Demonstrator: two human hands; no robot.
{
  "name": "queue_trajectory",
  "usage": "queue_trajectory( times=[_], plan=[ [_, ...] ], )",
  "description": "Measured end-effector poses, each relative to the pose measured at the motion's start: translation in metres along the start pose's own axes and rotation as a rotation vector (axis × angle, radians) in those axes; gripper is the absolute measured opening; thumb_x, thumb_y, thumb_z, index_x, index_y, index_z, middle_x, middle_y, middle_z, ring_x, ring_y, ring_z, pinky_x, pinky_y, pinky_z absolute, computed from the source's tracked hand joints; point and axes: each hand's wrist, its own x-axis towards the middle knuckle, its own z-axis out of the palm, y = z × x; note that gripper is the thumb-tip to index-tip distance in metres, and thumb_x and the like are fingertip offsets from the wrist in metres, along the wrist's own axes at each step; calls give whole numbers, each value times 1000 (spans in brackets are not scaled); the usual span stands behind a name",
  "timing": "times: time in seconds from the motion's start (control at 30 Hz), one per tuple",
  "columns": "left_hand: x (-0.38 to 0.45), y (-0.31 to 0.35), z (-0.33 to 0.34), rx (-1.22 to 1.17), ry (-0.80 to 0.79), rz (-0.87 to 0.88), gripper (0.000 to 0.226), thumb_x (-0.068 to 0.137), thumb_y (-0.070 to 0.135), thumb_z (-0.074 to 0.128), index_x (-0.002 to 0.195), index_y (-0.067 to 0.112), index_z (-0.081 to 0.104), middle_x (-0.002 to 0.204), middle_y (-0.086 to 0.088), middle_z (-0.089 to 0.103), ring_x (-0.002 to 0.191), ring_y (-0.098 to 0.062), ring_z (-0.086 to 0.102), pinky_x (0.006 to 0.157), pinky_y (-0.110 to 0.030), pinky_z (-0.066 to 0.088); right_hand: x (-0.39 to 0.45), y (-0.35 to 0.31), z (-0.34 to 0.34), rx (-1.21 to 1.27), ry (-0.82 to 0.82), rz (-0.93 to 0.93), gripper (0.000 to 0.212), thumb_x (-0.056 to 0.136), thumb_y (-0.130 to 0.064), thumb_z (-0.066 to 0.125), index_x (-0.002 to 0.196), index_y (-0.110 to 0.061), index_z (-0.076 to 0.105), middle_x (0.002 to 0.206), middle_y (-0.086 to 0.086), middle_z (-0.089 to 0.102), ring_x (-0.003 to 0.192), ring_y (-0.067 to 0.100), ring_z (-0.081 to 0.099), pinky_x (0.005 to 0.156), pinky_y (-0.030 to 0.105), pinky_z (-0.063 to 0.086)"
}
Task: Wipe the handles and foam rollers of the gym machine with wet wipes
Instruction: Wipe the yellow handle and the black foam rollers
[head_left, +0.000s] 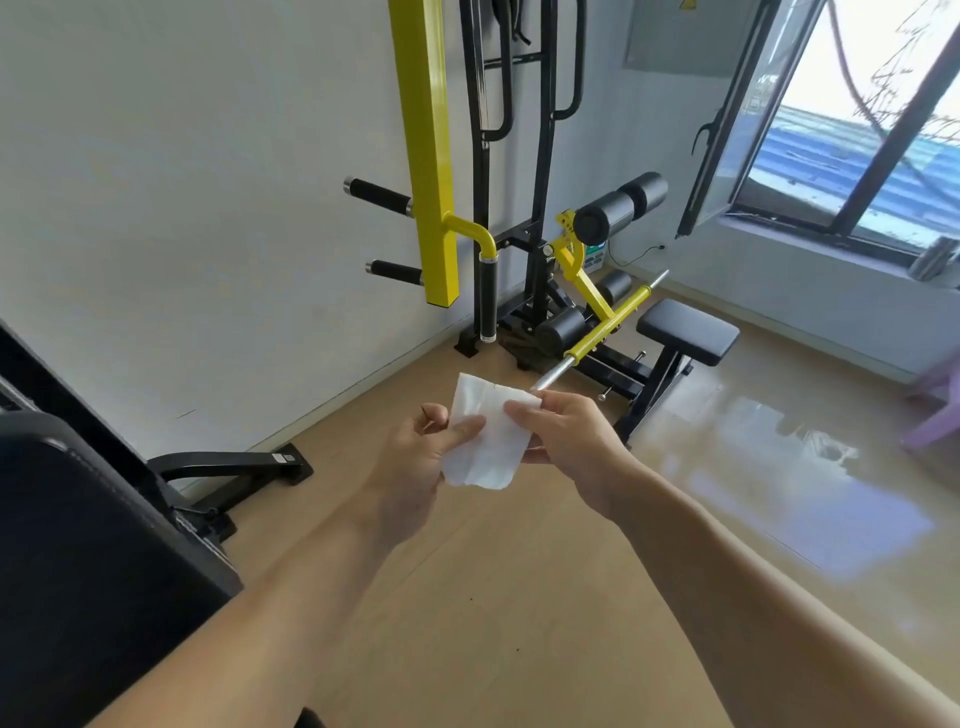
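1. The wet wipe (485, 436) is held up in the air over the wooden floor (519, 597), between the two hands and in front of the gym machine (519, 208). Its long axis runs from the upper left corner down towards the lower right, tilted a little off vertical.
2. The left hand (415, 462) pinches the wipe's left edge, thumb lying across the front of the sheet and the other fingers curled behind it.
3. The right hand (566, 441) pinches the upper right corner between thumb and fingers (the lower fingers are tucked behind the sheet).
4. The wipe hangs partly folded, its bottom edge loose below both hands.
5. Beyond it stand the black foam rollers (618, 208) and the black-gripped handles (379, 196) on the yellow frame (426, 130), well apart from the wipe.
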Motion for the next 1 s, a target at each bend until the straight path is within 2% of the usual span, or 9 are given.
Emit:
queue_trajectory(
  times=[0.07, 0.2, 0.3, 0.4, 0.57, 0.73, 0.8, 0.9, 1.0],
  plan=[
    [13, 0, 0, 89, 58, 35, 31, 77, 25, 84, 90, 16, 57, 98, -7, 71, 98, -32, 68, 87, -45, 55, 12, 4, -4, 26, -63, 34, 20, 94, -23, 71, 105, -7, 71, 96, 9, 78, 88, 22, 76, 82, 39, 63],
    [50, 4, 5, 234, 70, 65, 47, 75, 34, 87, 111, 16, 62, 103, -1, 75, 95, -25, 72, 78, -39, 59, 41, 6, -8, 121, -149, 76, 21, 87, -24, 79, 103, -10, 75, 95, 6, 79, 85, 20, 76, 75, 34, 62],
    [89, 10, 6, 218, 101, 62, 30, 84, 28, 80, 108, 18, 65, 104, -1, 75, 91, -22, 72, 79, -40, 58, 77, 8, -7, 174, -37, 84, 12, 86, -15, 79, 96, -10, 75, 88, 4, 79, 77, 16, 76, 67, 30, 61],
    [142, 14, -3, 257, 97, 59, 25, 85, 28, 79, 106, 21, 66, 102, 0, 75, 91, -20, 71, 79, -38, 56, 124, 10, -5, 221, 80, 103, 24, 88, -14, 77, 109, -6, 72, 95, 9, 78, 83, 21, 77, 65, 31, 61],
    [221, 28, -9, 500, 214, 205, 17, 89, 38, 72, 103, 28, 67, 103, 9, 69, 96, -3, 63, 77, -26, 49, 203, 4, 4, 180, 43, 105, 24, 92, -22, 74, 110, -7, 74, 103, 11, 77, 93, 23, 75, 76, 34, 62],
    [267, 37, -15, 472, -200, 120, 26, 87, 44, 74, 106, 27, 73, 98, 0, 77, 95, -19, 71, 82, -32, 57, 258, -1, 8, 31, 154, -2, 11, 90, -24, 75, 96, -16, 80, 92, 7, 78, 85, 20, 71, 82, 36, 59],
    [283, 34, -14, 505, -188, 137, 24, 86, 36, 77, 106, 23, 73, 96, -2, 77, 93, -24, 72, 78, -34, 59, 274, -2, 4, -33, 192, 4, 19, 85, -32, 80, 99, -20, 77, 92, 4, 76, 84, 15, 70, 79, 32, 56],
    [302, 35, -5, 501, -189, 102, 25, 84, 36, 78, 103, 20, 73, 93, -1, 77, 89, -23, 72, 75, -31, 60, 293, -3, -11, 181, 31, 132, 41, 83, -23, 81, 120, -11, 65, 105, 11, 75, 98, 23, 73, 84, 35, 61],
    [310, 42, 4, 686, -91, 255, 25, 82, 41, 79, 101, 26, 72, 91, 9, 75, 85, -9, 69, 72, -20, 56, 308, -6, -27, 200, 123, 149, 29, 88, -21, 76, 113, -7, 71, 99, 8, 77, 92, 21, 76, 74, 28, 61]
  ],
)
